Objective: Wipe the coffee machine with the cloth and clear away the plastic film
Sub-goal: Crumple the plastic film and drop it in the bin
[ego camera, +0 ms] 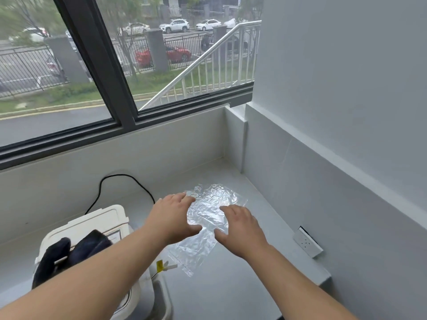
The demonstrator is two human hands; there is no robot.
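A crinkled sheet of clear plastic film (208, 218) lies flat on the grey counter (231, 285), right of the white coffee machine (92, 229). A dark cloth (76, 252) is draped over the machine's top. My left hand (173, 218) hovers over the film's left edge with its fingers spread. Over the film's right side my right hand (240, 227) does the same, thumb pointing inward. Neither hand holds anything; whether they touch the film I cannot tell.
A black power cord (120, 179) loops behind the machine against the back wall. A small yellow tag (160, 266) hangs by the machine. A white wall socket (307, 244) sits low on the right wall. The window runs along the back.
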